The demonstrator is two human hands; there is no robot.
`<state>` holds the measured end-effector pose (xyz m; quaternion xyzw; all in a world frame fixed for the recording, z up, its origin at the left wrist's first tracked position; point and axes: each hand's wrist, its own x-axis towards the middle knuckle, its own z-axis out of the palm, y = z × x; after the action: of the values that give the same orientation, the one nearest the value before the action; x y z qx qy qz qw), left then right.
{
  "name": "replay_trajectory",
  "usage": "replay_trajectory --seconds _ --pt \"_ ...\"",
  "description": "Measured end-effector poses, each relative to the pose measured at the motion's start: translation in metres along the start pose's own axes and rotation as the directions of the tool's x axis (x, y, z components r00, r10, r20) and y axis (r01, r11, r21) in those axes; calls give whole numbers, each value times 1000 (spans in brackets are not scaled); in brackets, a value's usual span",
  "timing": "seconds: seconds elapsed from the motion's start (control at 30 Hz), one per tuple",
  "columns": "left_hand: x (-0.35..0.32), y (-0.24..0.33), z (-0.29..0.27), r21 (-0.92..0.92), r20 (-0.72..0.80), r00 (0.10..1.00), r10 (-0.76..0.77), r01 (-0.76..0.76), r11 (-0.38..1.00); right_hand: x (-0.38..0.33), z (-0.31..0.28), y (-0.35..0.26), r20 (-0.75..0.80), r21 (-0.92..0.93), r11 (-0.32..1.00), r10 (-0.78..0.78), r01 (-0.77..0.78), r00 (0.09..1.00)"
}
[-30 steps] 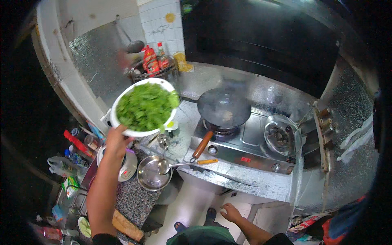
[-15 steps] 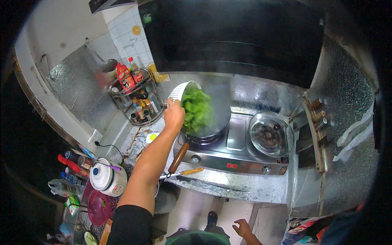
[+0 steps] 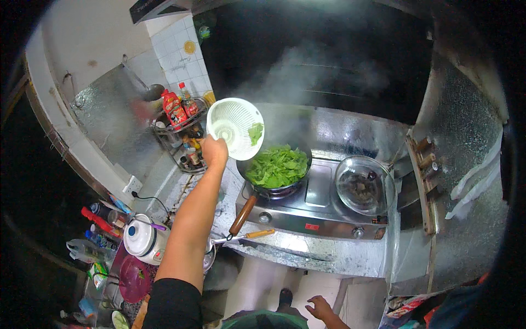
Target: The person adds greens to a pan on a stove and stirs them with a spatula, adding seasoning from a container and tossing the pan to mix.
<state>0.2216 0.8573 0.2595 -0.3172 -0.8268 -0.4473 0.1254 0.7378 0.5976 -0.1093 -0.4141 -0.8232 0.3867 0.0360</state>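
Observation:
My left hand grips the rim of a white slotted plastic colander, tilted up and left of the pan. One green leaf clings to its inner wall. Below and to the right, a heap of leafy greens fills a dark wok on the left burner. The wok's wooden handle points toward me. My right hand hangs low near my body, fingers apart, holding nothing.
Steam rises over the steel gas stove. A glass lid covers the right burner. Left stand a condiment rack with bottles, a white rice cooker and a pink basin. A wooden-handled utensil lies along the front counter.
The leafy greens have dropped from the colander into the wok. My left hand has moved the colander up and left, turning its inside toward me. More steam shows.

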Motion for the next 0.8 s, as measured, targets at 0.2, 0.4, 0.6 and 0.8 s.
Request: replay_trajectory --seconds 0.2,0.4,0.6,0.8 --pt "-8 -22 -33 -547 323 858 -400 514 660 7 3 -24 89 -18 1000 -13 15 996" --pt "-40 -50 -100 -683 411 837 -362 546 485 44 -32 -77 85 23 984 -179 178 980" --pt "-91 -73 -178 -638 379 858 -346 513 575 140 -202 -224 -390 26 853 -472 522 791" --pt "-153 -112 -229 -602 238 895 -377 441 666 267 -227 -405 -216 -552 484 -870 680 444"
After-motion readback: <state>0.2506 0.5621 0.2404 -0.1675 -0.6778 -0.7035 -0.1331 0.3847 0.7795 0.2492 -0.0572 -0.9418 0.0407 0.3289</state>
